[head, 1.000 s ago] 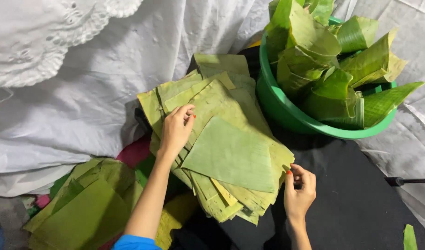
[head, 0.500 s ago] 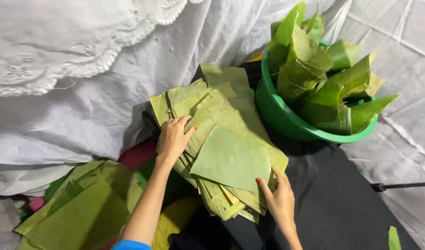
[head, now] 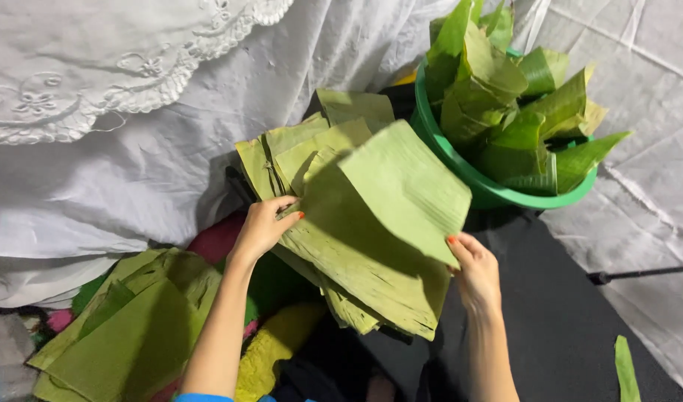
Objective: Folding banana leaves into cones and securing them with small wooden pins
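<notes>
You have two hands in view. Your left hand [head: 265, 223], at centre frame, lies fingers spread and flat on the left edge of the leaf stack [head: 356, 260], pressing it and gripping nothing. Your right hand [head: 475, 272], right of centre, has its fingers curled under the lower edge of one cut leaf sheet [head: 405, 190] and holds it tilted up off the stack.

That sheet is a single piece, roughly square, pale green, finely ribbed, with straight cut edges; it throws a shadow across the stack below. The stack is one pile of many flat sheets, too many to count, duller yellow-green, with ragged brown-flecked edges.

A second pile of leaves [head: 125, 327] lies at lower left. One green tub [head: 461, 167] at upper right holds loosely folded leaves. One narrow leaf strip [head: 626, 368] lies at lower right. White cloth [head: 133, 149] covers the upper left.
</notes>
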